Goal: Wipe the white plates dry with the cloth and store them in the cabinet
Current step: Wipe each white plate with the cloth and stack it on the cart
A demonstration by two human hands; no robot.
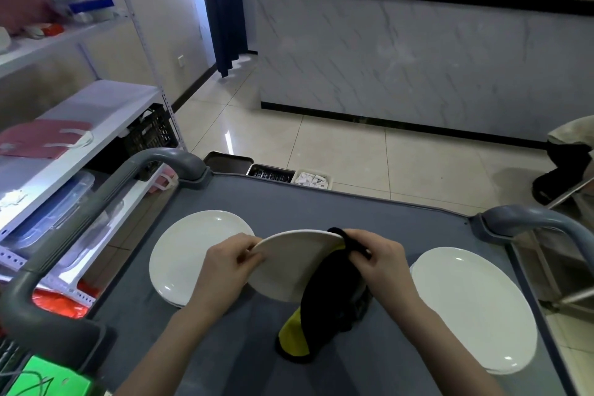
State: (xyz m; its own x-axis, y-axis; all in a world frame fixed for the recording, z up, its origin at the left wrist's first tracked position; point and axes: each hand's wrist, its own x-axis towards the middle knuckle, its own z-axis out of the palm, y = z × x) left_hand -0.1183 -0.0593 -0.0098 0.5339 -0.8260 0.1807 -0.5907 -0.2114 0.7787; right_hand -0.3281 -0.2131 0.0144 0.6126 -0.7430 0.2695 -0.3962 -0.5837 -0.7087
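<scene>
I hold a white plate (pixel 289 264) tilted above the grey cart top (pixel 321 202). My left hand (pixel 228 270) grips its left rim. My right hand (pixel 382 264) presses a black and yellow cloth (pixel 324 309) against the plate's right rim, and the cloth hangs down over the plate's underside to the cart. A stack of white plates (pixel 183 254) lies flat on the cart to the left. Another stack of white plates (pixel 472 305) lies on the right side.
Grey cart handles rise at the left (pixel 96 202) and right (pixel 540 219). A white metal shelf unit (pixel 96 119) with boxes and bags stands on the left. A marble-faced counter (pixel 418 58) stands across the tiled floor. Small trays (pixel 273 172) sit past the cart's far edge.
</scene>
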